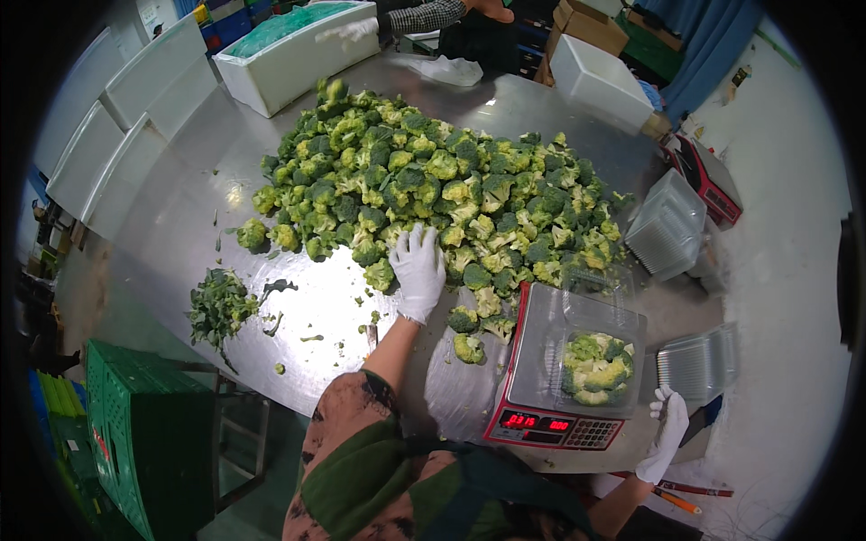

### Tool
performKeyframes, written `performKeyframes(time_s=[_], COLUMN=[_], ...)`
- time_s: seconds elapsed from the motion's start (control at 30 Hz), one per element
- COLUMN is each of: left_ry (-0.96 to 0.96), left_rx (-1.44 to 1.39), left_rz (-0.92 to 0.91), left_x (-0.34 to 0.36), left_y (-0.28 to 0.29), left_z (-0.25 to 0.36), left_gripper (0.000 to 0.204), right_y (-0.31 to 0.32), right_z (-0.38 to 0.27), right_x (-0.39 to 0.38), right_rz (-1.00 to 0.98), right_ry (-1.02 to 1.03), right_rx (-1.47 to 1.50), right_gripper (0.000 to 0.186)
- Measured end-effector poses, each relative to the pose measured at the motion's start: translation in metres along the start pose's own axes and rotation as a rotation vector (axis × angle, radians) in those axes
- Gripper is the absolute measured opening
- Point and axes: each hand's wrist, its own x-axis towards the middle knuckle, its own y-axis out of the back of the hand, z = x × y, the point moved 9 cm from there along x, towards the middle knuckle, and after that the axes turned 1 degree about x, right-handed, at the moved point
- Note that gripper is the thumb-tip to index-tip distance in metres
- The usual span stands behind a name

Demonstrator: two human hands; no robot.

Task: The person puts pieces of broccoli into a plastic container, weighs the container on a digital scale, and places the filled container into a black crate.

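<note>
My left hand (418, 270), in a white glove, reaches onto the near edge of a large pile of broccoli florets (424, 171), its fingers slightly apart over the pieces. My right hand (666, 433), also gloved, is beside the scale with fingers loosely bent and apart, just below a stack of clear plastic containers (695, 356). A red-rimmed digital scale (523, 379) bears an open clear container of broccoli (597, 368). A few loose florets (468, 348) lie on a crumpled plastic sheet left of the scale.
Steel table (180, 234) with leafy trimmings (225, 307). Foam boxes (271, 81) (600, 81) at the back, white lids (122, 135) left, green crates (144, 433) lower left. Containers (667, 225) and a second scale (713, 180) sit right. A co-worker's gloved hand (347, 32) is at top.
</note>
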Motion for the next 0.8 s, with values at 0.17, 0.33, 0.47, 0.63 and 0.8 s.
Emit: performKeyframes(time_s=[0.17,0.33,0.47,0.63,0.8], left_ry=[0.179,0.088,0.446,0.63,0.416], left_rx=[0.068,-0.202,-1.097,-1.848,-1.896], left_rz=[-0.412,-0.224,-0.364,-0.938,-0.969], left_x=[0.016,0.011,-0.008,-0.043,-0.069], left_y=[-0.052,-0.028,0.019,0.107,0.146], left_z=[-0.024,-0.031,0.016,0.17,0.261], left_gripper=[0.037,0.026,0.026,0.019,0.022], right_y=[-0.022,-0.032,-0.035,-0.113,-0.141], right_z=[-0.024,-0.047,-0.079,-0.115,-0.117], right_x=[-0.008,-0.017,-0.032,-0.062,-0.088], right_rz=[-0.018,0.015,0.113,-0.187,-0.253], right_ry=[0.035,0.067,0.134,0.345,0.533], right_rx=[-0.06,0.023,0.042,-0.049,0.234], right_gripper=[0.034,0.031,0.028,0.029,0.042])
